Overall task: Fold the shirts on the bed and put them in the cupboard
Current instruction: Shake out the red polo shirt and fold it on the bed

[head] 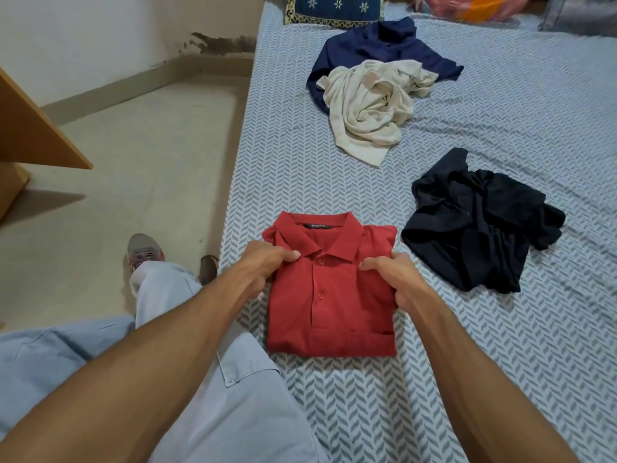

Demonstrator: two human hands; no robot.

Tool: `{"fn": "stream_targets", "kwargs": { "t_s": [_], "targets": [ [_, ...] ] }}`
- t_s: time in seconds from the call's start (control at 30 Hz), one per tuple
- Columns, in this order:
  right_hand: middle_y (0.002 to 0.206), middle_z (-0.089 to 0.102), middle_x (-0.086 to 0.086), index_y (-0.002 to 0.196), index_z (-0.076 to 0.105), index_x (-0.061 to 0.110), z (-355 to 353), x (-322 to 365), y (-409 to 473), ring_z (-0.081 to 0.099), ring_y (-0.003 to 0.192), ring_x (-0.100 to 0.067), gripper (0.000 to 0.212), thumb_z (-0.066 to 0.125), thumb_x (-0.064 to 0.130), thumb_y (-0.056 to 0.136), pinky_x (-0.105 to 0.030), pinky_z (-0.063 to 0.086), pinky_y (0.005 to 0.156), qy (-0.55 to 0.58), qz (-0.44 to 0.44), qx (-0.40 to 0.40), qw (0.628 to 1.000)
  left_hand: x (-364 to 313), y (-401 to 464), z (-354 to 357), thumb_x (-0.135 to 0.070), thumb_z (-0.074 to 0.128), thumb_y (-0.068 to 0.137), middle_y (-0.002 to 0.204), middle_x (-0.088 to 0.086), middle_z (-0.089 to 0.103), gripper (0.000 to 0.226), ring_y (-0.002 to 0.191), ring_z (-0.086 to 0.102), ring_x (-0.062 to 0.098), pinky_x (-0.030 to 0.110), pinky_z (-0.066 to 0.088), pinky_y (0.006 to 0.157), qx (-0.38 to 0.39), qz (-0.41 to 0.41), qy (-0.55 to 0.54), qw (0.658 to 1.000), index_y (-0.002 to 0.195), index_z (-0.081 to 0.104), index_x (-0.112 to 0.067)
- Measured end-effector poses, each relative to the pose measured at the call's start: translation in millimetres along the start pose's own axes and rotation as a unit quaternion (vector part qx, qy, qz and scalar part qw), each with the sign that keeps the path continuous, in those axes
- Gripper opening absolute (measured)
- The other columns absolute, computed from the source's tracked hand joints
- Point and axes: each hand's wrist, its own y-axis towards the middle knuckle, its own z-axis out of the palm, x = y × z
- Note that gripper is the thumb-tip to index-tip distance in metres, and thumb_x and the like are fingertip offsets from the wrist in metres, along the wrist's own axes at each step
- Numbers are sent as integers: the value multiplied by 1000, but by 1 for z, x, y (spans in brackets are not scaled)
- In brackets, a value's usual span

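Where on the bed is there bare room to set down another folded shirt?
Bare sheet lies near the front edge of the bed, below the red shirt held by the left hand and right hand. Another patch lies left of the cream shirt, and one at the far right. It is crowded between the black shirt and navy shirt.

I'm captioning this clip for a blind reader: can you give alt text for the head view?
Both hands, left hand and right hand, grip the sides of a folded red polo shirt on a bed with a chevron sheet. Beyond lie three unfolded shirts: black, cream and navy.
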Motion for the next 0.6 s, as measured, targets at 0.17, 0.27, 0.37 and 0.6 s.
{"fn": "stream_targets", "kwargs": {
  "t_s": [0.17,0.27,0.37,0.6],
  "targets": [
    [83,76,-10,105,70,12,-3,5,-9,73,69,-21,28,66,-4,82,-36,60,62,101,-48,80,991,0,-14,-1,-14,75,89,108,8,77,35,102,73,25,45,58,93,56,56,-118,990,123,66,-12],
    [91,77,-13,111,69,12,2,21,-22,73,78,-25,29,65,-2,86,-41,61,68,98,-73,114,986,-12,-30,-17,-14,69,95,115,8,75,36,106,71,26,43,58,92,66,99,-140,983,130,62,-13],
    [105,76,-17,122,66,10,12,51,-42,74,88,-28,38,69,-1,86,-43,62,75,84,-105,146,980,-34,-54,-44,-9,63,98,122,9,71,38,99,72,21,35,62,82,72,155,-153,973,134,56,-14],
    [113,74,-21,125,67,3,50,136,-103,75,87,-27,40,69,-4,85,-39,63,70,59,-181,211,959,-86,-119,-128,10,66,83,119,5,71,66,98,71,19,34,61,79,102,273,-122,949,138,49,-23]
  ]
}}
